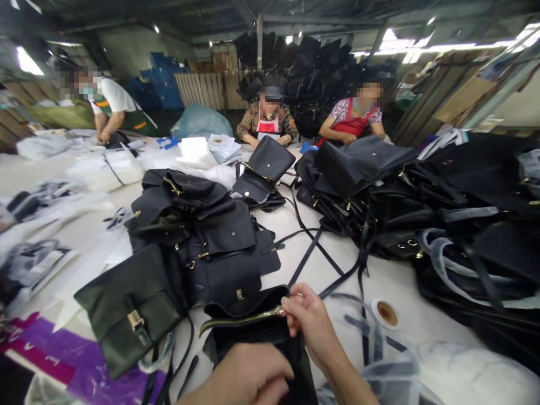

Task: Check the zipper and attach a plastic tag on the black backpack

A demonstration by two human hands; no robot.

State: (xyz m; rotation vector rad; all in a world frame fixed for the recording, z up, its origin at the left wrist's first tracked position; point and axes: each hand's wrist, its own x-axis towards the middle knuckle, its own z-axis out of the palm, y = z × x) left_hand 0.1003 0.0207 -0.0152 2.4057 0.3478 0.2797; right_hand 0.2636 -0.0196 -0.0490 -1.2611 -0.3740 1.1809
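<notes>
My left hand [248, 374] curls over the black bag [261, 332], its grip unclear; my right hand [306, 315] pinches the gold zipper [257, 315], apparently steadying its end.

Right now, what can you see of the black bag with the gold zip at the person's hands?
The black, leather-looking bag is at bottom centre, its mouth open on a dark inside. A gold, metal-looking zip runs along the opening, slanting up to the right. The right hand pinches the zip near its right end with its fingers; the left hand hides part of the near side, and whether it touches the bag is unclear.
</notes>
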